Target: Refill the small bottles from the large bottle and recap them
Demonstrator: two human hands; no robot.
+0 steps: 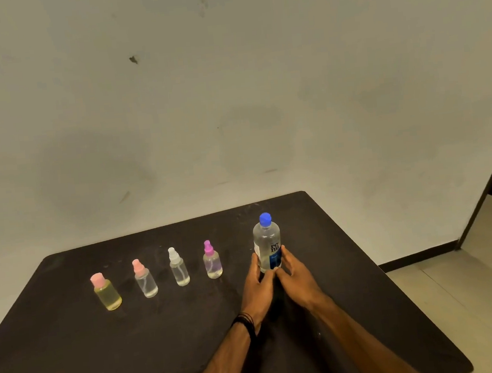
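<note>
While both hands' fingers (255, 265) clasp the large bottle (267, 246), dark scuffed table (76, 368) against stained pale wall (228, 82)

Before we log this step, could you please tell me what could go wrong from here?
1. The large bottle is tall, and the left hand and right hand grip it only near its base, so it may tip when lifted.
2. The four small bottles, such as the purple-capped one, have narrow necks, so pouring could spill onto the black table.
3. All caps are still on.
</note>
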